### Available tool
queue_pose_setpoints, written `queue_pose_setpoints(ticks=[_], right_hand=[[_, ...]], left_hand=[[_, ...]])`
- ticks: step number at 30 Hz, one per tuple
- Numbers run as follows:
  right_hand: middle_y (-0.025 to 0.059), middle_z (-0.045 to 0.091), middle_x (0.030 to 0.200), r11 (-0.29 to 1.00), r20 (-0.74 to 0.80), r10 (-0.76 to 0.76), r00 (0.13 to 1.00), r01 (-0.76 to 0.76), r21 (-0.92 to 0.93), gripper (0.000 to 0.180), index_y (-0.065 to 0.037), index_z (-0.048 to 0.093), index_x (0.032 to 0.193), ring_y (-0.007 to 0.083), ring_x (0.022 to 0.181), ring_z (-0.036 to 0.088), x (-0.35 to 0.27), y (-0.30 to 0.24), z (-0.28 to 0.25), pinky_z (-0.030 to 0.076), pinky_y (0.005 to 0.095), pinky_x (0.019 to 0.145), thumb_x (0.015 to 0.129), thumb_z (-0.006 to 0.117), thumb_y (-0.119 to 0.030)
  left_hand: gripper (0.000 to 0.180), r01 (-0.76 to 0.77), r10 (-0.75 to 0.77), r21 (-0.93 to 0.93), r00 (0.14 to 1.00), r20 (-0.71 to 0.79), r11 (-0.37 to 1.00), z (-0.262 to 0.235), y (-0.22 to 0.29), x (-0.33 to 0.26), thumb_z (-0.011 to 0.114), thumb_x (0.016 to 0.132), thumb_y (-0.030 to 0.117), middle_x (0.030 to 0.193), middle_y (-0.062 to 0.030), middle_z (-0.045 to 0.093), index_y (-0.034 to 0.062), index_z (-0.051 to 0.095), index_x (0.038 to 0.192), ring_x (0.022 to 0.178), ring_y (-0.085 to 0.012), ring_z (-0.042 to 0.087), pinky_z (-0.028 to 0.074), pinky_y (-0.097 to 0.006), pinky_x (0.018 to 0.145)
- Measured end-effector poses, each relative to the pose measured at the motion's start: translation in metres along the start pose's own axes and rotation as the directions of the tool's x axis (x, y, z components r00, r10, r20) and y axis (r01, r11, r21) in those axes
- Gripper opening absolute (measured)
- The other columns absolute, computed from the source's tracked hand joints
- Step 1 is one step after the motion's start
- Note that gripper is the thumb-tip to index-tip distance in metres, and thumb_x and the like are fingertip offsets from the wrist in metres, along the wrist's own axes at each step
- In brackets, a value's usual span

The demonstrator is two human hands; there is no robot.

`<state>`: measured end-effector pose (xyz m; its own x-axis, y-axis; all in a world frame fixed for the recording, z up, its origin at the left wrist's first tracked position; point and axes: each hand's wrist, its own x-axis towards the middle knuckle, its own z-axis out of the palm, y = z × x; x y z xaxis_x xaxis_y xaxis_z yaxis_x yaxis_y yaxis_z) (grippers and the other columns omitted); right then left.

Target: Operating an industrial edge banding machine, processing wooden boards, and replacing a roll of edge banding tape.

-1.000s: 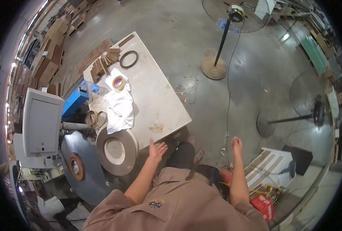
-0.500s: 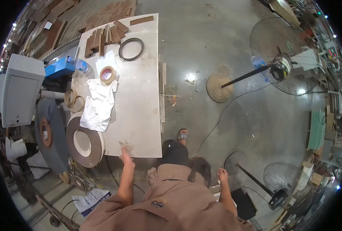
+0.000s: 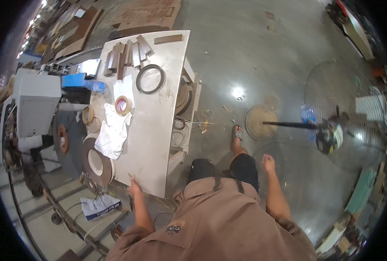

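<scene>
My left hand [image 3: 134,188] rests on the near edge of a white worktable [image 3: 158,126], fingers on its rim. My right hand [image 3: 268,163] hangs free at my side over the concrete floor, fingers loosely apart, holding nothing. On the table lie a crumpled white cloth [image 3: 111,132], a roll of tape [image 3: 123,105], a dark ring [image 3: 150,79] and several wood strips [image 3: 126,53]. A large brown-edged reel [image 3: 97,162] stands at the table's left corner, close to my left hand.
A grey machine cabinet [image 3: 34,104] and a dark disc [image 3: 65,139] stand left of the table. A pedestal fan [image 3: 330,135] with a round base [image 3: 259,122] stands to the right. Cables and a printed sheet [image 3: 100,205] lie on the floor by my left side.
My view has swung so the table sits more upright and to the left. My left hand slid from the tabletop to its near edge. My right hand stayed at my side.
</scene>
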<state>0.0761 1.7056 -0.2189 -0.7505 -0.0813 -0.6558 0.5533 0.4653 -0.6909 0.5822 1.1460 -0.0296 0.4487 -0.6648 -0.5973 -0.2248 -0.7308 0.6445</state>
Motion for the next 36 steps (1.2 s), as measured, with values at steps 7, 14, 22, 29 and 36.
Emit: queue_pose_setpoints(ticks=[7, 14, 22, 29, 36], right_hand=[[0.007, 0.072, 0.109, 0.988, 0.264, -0.138, 0.955, 0.115, 0.101, 0.04, -0.004, 0.067, 0.129, 0.0135, 0.088, 0.067, 0.16, -0.278, 0.128, 0.055, 0.0305, 0.08, 0.107, 0.063, -0.038], [0.0081, 0.071, 0.123, 0.984, 0.647, -0.107, 0.755, -0.014, 0.178, 0.048, -0.005, 0.061, 0.139, 0.0186, 0.095, 0.068, 0.163, -0.473, 0.313, 0.056, 0.0342, 0.083, 0.106, 0.068, -0.039], [0.0137, 0.048, 0.156, 0.988, 0.816, 0.151, 0.558, -0.121, -0.1, 0.073, -0.006, 0.045, 0.156, 0.0331, 0.139, 0.051, 0.134, -0.553, 0.456, 0.048, 0.0523, 0.113, 0.101, 0.073, -0.046], [0.0121, 0.061, 0.138, 0.99, 0.762, 0.104, 0.639, -0.137, -0.021, 0.052, -0.005, 0.052, 0.139, 0.029, 0.127, 0.06, 0.152, -0.591, 0.505, 0.051, 0.0515, 0.106, 0.103, 0.073, -0.036], [0.0101, 0.064, 0.126, 0.984, 0.765, 0.146, 0.627, -0.168, -0.05, 0.046, -0.004, 0.052, 0.136, 0.0285, 0.113, 0.065, 0.184, -0.598, 0.51, 0.053, 0.0541, 0.096, 0.107, 0.067, -0.037]], left_hand=[[0.039, -0.612, 0.674, 0.361, 0.736, -0.064, 0.704, 0.143, 0.023, -0.13, 0.059, 0.106, 0.031, 0.103, -0.0168, 0.069, -0.0043, 0.063, 0.124, 0.1, -0.0309, 0.066, 0.052, -0.041, 0.092], [0.104, 0.502, -0.252, -0.415, 0.814, 0.523, 0.758, 0.271, 0.017, -0.223, 0.057, 0.1, 0.072, 0.151, -0.0237, 0.055, -0.0084, 0.029, 0.159, 0.135, -0.0368, 0.059, 0.051, -0.046, 0.114], [0.089, 0.368, -0.256, -0.885, 0.919, 0.299, 0.287, 0.365, 0.064, -0.176, 0.062, 0.103, 0.06, 0.16, -0.0186, 0.044, -0.0024, 0.032, 0.16, 0.148, -0.0349, 0.046, 0.041, -0.047, 0.125], [0.065, 0.221, -0.37, -0.968, 0.915, 0.164, 0.116, 0.396, 0.066, -0.159, 0.071, 0.103, 0.046, 0.15, -0.0144, 0.054, 0.0068, 0.051, 0.15, 0.139, -0.0311, 0.054, 0.047, -0.045, 0.12], [0.054, 0.147, -0.445, -0.979, 0.893, 0.07, 0.141, 0.407, 0.085, -0.158, 0.07, 0.106, 0.036, 0.143, -0.013, 0.057, 0.0037, 0.053, 0.145, 0.128, -0.0315, 0.06, 0.055, -0.051, 0.112]])
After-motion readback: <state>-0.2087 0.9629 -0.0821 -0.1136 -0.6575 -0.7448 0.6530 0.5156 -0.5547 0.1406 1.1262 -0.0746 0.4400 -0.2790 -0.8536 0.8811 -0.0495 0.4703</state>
